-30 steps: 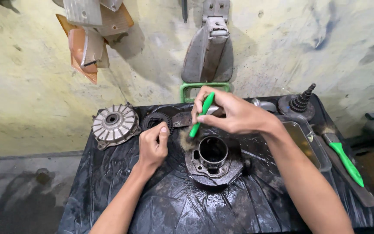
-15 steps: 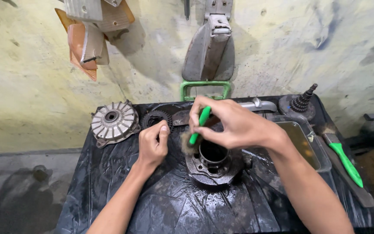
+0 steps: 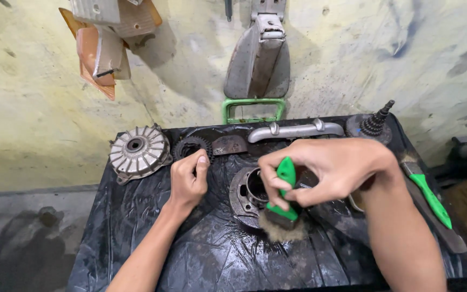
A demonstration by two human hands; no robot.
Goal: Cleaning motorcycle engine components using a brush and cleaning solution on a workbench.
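Right hand (image 3: 331, 170) fingers clamped on green-handled brush (image 3: 283, 197), bristles at near rim of round metal engine part (image 3: 247, 192) (oily black sheet (image 3: 136, 238) beneath). Left hand (image 3: 188, 181), fingers curled together, rests left of that part, holding nothing visible.

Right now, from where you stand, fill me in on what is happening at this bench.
A person is scrubbing a round metal engine part on a table covered with black plastic sheet. The right hand grips a green-handled brush, bristles down at the part's near edge. The left hand rests curled on the sheet beside it. A finned metal hub and a gear lie behind.
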